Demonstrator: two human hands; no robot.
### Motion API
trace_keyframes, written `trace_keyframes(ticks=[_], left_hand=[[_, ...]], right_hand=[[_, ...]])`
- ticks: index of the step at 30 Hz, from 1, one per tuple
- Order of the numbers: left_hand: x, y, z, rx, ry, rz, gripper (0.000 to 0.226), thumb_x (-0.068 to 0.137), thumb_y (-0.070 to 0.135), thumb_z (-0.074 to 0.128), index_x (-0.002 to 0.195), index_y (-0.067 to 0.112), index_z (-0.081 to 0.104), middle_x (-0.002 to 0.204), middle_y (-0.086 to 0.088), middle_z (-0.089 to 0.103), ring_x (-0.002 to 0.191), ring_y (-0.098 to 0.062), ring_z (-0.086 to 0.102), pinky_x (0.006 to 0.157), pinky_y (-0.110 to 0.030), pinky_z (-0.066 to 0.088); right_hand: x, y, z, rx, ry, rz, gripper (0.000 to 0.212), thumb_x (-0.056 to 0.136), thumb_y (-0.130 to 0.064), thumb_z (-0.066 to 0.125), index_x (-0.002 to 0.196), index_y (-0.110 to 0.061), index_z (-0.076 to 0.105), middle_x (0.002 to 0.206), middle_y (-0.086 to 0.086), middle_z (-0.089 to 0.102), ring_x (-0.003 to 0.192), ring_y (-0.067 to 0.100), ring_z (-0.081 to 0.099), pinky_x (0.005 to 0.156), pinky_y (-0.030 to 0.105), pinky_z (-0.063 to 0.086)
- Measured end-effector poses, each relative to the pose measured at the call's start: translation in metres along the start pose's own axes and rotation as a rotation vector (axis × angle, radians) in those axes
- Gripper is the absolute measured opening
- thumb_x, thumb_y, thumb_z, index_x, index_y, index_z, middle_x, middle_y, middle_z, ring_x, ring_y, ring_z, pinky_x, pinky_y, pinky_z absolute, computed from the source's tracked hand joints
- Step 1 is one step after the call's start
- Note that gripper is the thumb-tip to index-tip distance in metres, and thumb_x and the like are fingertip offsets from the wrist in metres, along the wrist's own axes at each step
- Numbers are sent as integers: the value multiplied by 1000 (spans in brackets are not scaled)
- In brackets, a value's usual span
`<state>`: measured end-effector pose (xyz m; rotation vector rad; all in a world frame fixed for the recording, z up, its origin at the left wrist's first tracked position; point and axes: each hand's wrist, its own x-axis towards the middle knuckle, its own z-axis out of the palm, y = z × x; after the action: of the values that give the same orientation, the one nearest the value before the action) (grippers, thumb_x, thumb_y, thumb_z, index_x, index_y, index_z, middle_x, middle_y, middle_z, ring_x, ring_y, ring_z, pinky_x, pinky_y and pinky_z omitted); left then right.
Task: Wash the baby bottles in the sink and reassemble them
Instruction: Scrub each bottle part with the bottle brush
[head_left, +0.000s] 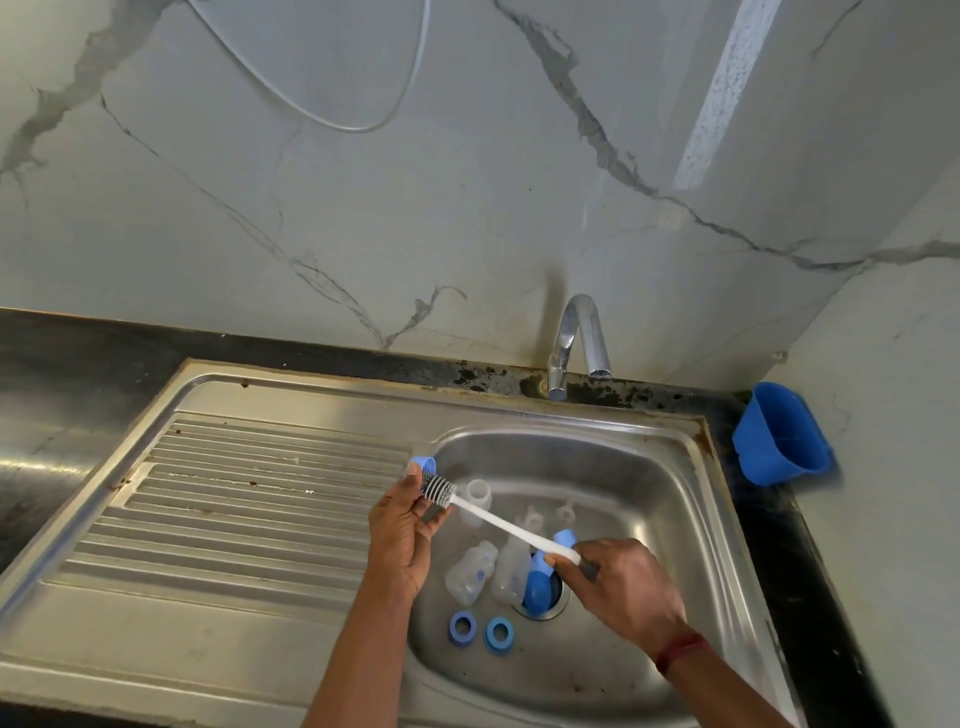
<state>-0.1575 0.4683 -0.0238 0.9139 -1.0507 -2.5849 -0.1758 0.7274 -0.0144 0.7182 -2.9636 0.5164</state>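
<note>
My left hand (402, 530) holds a blue cap (423, 462) at its fingertips over the sink's left rim. My right hand (618, 582) grips the white handle of a bottle brush (498, 522); its grey bristle head sits against the cap and my left fingers. In the steel sink basin (649, 493) lie clear bottles (470, 571) (478, 501), a clear bottle beside a blue cap (537, 592) on the drain, two clear nipples (563, 514), and two blue screw rings (462, 627) (498, 634).
A chrome tap (576, 338) stands behind the basin, with no water running. The ribbed steel drainboard (234, 519) lies to the left. A blue plastic holder (779, 436) hangs on the right wall. Black counter surrounds the sink.
</note>
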Motion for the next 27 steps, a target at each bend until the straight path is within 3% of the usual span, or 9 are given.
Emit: trace_keyframes(ticks=[4, 8, 11, 14, 18, 19, 22, 25, 27], left_hand=[[1, 4, -2, 67, -52, 34, 57, 52, 36, 92, 96, 8, 69, 90, -8, 74, 94, -26, 69, 93, -47, 52], [5, 8, 2, 94, -109, 48, 84, 26, 49, 99, 94, 9, 70, 92, -8, 75, 87, -21, 73, 89, -41, 53], [3, 9, 6, 105, -134, 38, 88, 25, 51, 99, 96, 8, 68, 94, -9, 75, 91, -21, 73, 88, -41, 53], [-2, 8, 6, 90, -110, 30, 87, 27, 50, 99, 96, 7, 68, 94, -10, 75, 92, -22, 72, 87, -42, 54], [-8, 6, 3, 57, -79, 12, 42, 68, 30, 80, 100, 7, 67, 99, -12, 72, 103, -30, 65, 104, -53, 44], [-9, 6, 2, 48, -75, 11, 45, 69, 30, 79, 104, 6, 67, 100, -13, 71, 105, -32, 64, 104, -52, 44], [-9, 6, 0, 59, -81, 16, 75, 46, 44, 96, 106, 7, 69, 102, -12, 72, 104, -30, 66, 95, -47, 49], [-6, 5, -4, 60, -122, 10, 56, 52, 38, 94, 96, 11, 71, 98, -9, 73, 105, -30, 64, 96, -47, 47], [-3, 3, -5, 79, -137, 9, 70, 38, 43, 100, 96, 13, 73, 99, -8, 74, 101, -27, 67, 99, -49, 46]], right_hand=[[-1, 3, -4, 129, -21, 77, 56, 84, -69, 47, 51, -24, 50, 43, -9, 41, 39, 10, 40, 41, 14, 29], [7, 10, -10, 200, 78, 54, 55, 84, -64, 52, 45, -33, 29, 39, -11, 30, 41, 10, 40, 43, 11, 23], [9, 16, -10, 180, 55, 81, 58, 86, -60, 57, 43, -32, 30, 39, -9, 29, 39, 11, 35, 43, 16, 27], [7, 17, -6, 241, 24, 106, 54, 86, -53, 64, 43, -32, 42, 45, -14, 45, 42, 10, 41, 44, 15, 26], [3, 13, -3, 211, -76, 122, 51, 86, -59, 61, 56, -17, 61, 44, -9, 48, 42, 12, 42, 42, 16, 29], [3, 11, -2, 198, -94, 119, 52, 87, -60, 59, 59, -16, 63, 46, -7, 49, 42, 12, 41, 43, 16, 30], [2, 5, -6, 160, -127, 95, 51, 89, -58, 59, 52, -24, 49, 45, -7, 41, 41, 12, 39, 43, 16, 30], [3, 8, -8, 152, -132, 72, 51, 87, -62, 57, 56, -22, 57, 48, -5, 48, 41, 12, 40, 42, 15, 29], [4, 11, -9, 153, -109, 55, 52, 86, -64, 57, 55, -22, 58, 48, -5, 50, 41, 12, 41, 42, 14, 28]])
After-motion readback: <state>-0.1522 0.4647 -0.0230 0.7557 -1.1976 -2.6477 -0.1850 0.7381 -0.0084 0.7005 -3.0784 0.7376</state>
